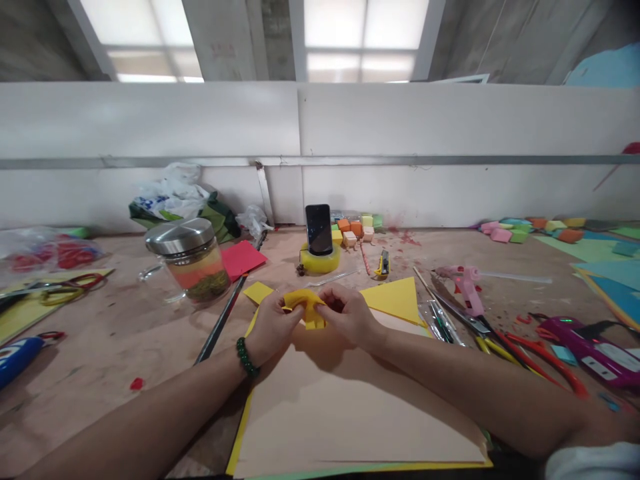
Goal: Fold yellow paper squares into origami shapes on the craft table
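Observation:
A piece of yellow paper (314, 313), bent and folded, is pinched between my two hands above a stack of pale paper sheets (350, 407). My left hand (276, 325), with a green bead bracelet at the wrist, grips its left side between thumb and fingers. On the right side, my right hand (350, 316) is closed on the same paper, thumb toward me. Flat yellow paper (395, 300) lies just beyond my right hand, and a smaller yellow piece (258, 291) is beyond my left. The fingertips behind the folded paper are partly hidden.
A glass mug (193, 263) with a metal lid stands at left. Ahead, a phone (319, 229) leans on a yellow tape roll (320, 261), near small paper cubes (350, 230). To the right lie a pink glue gun (466, 287), red-handled pliers (545, 357) and a purple glue gun (590, 347).

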Motion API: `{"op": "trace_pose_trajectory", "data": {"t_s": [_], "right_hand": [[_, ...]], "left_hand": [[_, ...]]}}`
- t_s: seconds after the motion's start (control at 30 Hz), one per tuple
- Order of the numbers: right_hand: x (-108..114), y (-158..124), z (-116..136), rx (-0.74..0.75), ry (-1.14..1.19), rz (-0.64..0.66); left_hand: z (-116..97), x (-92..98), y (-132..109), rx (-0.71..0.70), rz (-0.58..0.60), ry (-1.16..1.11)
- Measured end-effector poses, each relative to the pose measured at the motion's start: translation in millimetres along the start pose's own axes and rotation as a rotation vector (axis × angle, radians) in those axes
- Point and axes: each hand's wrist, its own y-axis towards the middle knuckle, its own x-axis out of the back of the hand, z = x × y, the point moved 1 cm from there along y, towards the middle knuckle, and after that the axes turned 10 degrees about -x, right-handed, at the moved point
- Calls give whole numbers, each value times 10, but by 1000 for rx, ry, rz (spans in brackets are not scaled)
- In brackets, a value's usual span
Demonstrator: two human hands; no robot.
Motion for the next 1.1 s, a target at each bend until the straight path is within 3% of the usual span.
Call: {"op": "trace_pose_trajectory", "data": {"t_s": [0.2,0.4,0.73,0.97,1.1], "right_hand": [[13,-64,39,182,-162,-70],[27,-66,89,326,-267,-27],[15,-58,80,81,-69,34],[82,-162,189,499,-104,53],[95,-163,157,581,-178,-10]], "left_hand": [[6,8,-9,73,52,-61],[-19,-16,-17,51,64,-90],[-132,-11,-18,-140,77,32],[-124,139,-3,-205,-99,79],[-88,160,-6,-284,-131,47]]}}
